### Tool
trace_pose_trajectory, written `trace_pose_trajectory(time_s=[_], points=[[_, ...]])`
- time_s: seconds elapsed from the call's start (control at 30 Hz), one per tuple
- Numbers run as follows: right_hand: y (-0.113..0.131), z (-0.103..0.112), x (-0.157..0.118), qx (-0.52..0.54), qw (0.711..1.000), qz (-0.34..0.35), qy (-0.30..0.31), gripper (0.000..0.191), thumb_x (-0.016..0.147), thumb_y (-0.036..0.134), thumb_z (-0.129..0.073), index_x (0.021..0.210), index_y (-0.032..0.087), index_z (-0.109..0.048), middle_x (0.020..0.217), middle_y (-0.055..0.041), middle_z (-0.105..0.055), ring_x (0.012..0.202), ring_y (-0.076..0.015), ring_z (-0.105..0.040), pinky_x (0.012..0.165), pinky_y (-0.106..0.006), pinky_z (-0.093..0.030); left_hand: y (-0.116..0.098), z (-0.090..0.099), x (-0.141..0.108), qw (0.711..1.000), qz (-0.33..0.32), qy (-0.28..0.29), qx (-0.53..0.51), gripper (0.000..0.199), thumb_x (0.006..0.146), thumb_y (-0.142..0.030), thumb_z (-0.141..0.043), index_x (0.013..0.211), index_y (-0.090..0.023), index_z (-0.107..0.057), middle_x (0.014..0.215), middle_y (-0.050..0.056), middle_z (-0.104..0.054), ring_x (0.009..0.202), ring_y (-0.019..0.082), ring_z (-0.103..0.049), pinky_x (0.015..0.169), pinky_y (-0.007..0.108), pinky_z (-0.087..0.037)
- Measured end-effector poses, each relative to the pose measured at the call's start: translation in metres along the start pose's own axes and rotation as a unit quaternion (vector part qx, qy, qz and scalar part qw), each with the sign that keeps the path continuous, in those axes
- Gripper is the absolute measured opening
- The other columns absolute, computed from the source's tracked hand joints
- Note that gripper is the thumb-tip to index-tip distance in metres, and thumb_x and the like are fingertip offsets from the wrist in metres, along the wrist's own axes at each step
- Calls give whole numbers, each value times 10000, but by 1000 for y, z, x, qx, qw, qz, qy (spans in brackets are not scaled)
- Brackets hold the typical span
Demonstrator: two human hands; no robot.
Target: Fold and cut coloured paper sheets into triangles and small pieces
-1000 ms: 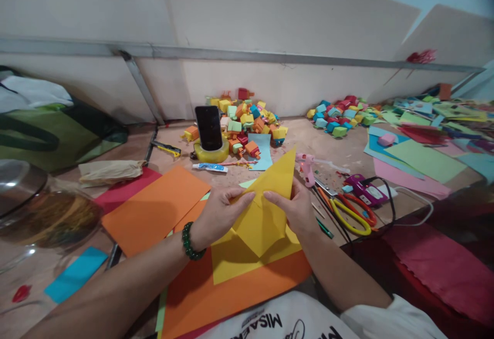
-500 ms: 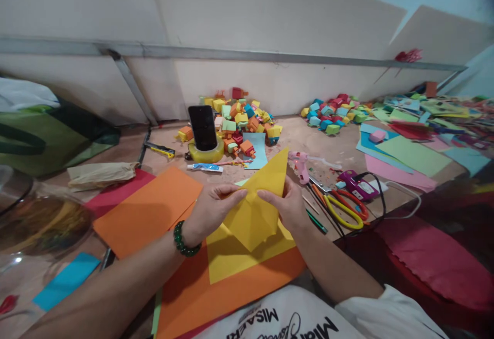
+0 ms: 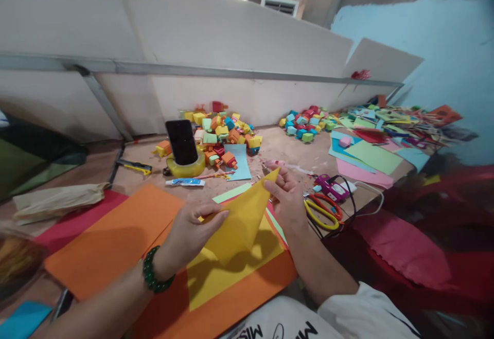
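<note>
**Yellow paper pinched at both sides**

Folded yellow paper [image 3: 241,220] held tilted above a flat yellow sheet [image 3: 200,290], with an orange sheet [image 3: 270,283] underneath; contact at the lower tip impossible to tell. At nine o'clock from the folded paper, left hand [image 3: 189,233] in a narrow pinch on its edge, thumb on top. At two o'clock, right hand [image 3: 287,202] closed narrowly near the raised point. Scissors [image 3: 326,209] at three o'clock, phone [image 3: 181,141] at eleven.

Best handled lightly: match edges and corners before pressing, pin the alignment with one thumb, then crease firmly outward against a flat surface, without crushing the point.
</note>
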State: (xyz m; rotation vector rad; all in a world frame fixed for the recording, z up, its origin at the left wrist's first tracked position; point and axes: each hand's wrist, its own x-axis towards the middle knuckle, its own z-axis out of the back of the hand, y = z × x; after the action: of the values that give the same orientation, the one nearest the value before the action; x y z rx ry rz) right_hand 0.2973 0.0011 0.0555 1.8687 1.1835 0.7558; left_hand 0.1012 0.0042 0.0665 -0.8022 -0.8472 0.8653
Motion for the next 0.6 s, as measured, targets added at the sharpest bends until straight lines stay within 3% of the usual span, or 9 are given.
trace_pose_trajectory(time_s=[0.13,0.23,0.47,0.6], points=[[3,6,3,-9,1000,28,1,442,487,200,-837,880,218,-635,699,56,-661,653,-99,-614,652,-226,-520,-1,-2,-2,999,-37,-31,17,245,758,-320,-592,581,-190,-702,544,17,-637,519,124,-533,513,208,-421],[3,11,6,-17,999,40,-1,449,493,206,-838,888,227,-624,655,77,-623,618,-88,-598,652,-225,-517,-1,-1,-4,999,-19,-36,16,244,739,-346,-611,573,-191,-701,535,12,-629,510,120,-524,507,203,-420],[7,13,0,-8,999,30,-14,456,490,199,-827,895,230,-619,549,117,-544,515,-63,-549,568,-190,-493,3,8,0,994,98,35,-29,349,700,-491,-651,575,-166,-677,529,7,-574,500,114,-467,447,194,-370],[7,12,-2,-12,1000,24,-9,448,507,216,-823,905,227,-619,535,120,-525,499,-58,-540,537,-179,-484,-1,14,3,996,79,48,-14,366,715,-503,-650,575,-165,-669,536,6,-568,520,117,-468,459,191,-376]])
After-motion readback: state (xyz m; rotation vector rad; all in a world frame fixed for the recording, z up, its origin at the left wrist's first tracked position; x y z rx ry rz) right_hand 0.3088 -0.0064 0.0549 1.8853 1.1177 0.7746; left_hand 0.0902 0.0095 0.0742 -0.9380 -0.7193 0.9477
